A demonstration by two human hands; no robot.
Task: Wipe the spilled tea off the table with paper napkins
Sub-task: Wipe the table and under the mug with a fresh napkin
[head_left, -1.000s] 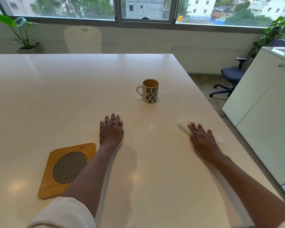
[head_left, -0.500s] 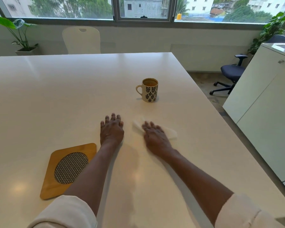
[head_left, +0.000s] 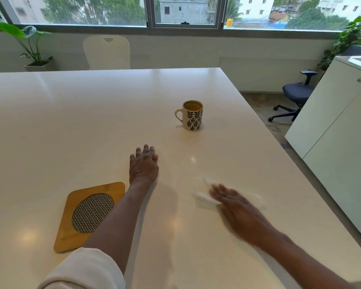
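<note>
Left hand [head_left: 143, 166] lay palm-down on the white table [head_left: 71, 122], fingers spread flat and holding nothing, just beyond the far corner of a wooden trivet [head_left: 88, 215]. Right hand [head_left: 236, 207], motion-blurred, pressed flat with fingers extended over a white paper napkin [head_left: 204, 197] on the table's right part, nearer the person than the leaf-patterned mug [head_left: 192, 115] of tea. Napkin edges showed either side of the fingers; any spill was too faint to make out.
</note>
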